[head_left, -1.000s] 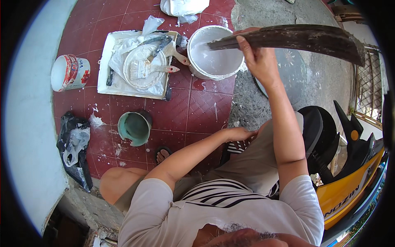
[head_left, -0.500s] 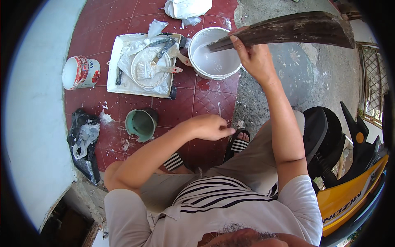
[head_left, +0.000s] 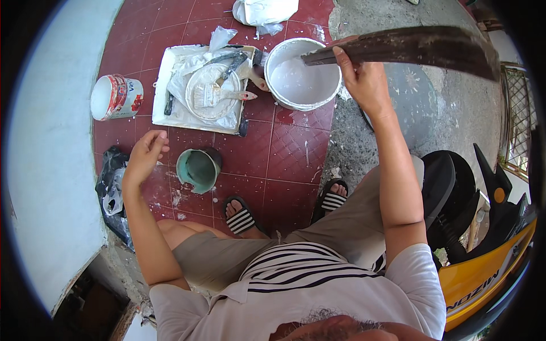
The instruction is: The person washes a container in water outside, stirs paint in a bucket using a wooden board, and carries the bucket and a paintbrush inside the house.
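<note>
My right hand point(head_left: 364, 79) grips a long, dark, weathered board point(head_left: 421, 50) near its left end. That end reaches over the mouth of a white bucket point(head_left: 276, 91) with pale liquid inside; whether it touches the liquid I cannot tell. My left hand point(head_left: 147, 156) is raised on the left, loosely curled with fingers partly apart and nothing visible in it. Nearest to it are a green pot with a broken rim point(head_left: 199, 170) and a black plastic bag point(head_left: 108, 182). Beyond stands a paint tray point(head_left: 162, 116) holding a round lid and a paintbrush point(head_left: 207, 96).
A red and white paint pail point(head_left: 116, 98) lies by the pale wall point(head_left: 51, 142). At the far edge is a white bag point(head_left: 264, 11). Red tiles point(head_left: 239, 150) meet rough concrete point(head_left: 352, 133). A yellow and black motorcycle point(head_left: 483, 273) stands close on my right.
My left hand has swung left and away from me, from between my knees to beside the black bag. The board has shifted slightly right in my right hand. The view has moved a little.
</note>
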Tool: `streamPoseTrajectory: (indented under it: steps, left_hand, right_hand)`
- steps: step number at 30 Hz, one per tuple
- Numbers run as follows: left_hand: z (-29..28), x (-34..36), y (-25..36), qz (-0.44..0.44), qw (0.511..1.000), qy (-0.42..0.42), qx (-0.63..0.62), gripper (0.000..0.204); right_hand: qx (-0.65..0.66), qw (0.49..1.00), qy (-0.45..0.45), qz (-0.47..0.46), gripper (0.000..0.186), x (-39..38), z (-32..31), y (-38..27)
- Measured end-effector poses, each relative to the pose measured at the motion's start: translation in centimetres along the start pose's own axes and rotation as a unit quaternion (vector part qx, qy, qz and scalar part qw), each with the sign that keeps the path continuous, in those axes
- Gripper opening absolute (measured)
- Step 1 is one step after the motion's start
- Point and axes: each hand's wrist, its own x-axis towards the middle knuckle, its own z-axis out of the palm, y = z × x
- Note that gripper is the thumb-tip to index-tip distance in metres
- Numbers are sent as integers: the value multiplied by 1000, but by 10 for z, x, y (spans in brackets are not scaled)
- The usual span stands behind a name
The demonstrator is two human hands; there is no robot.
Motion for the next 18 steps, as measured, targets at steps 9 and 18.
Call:
streamPoseTrajectory:
  steps: [9, 18]
  left_hand:
    - [16, 35, -59, -46, 973, -90, 208, 48]
    - [41, 56, -119, -84, 967, -167, 174, 37]
  right_hand:
    - [2, 997, -78, 22, 25, -8, -2, -6]
    - [8, 998, -3, -66, 19, -8, 16, -5]
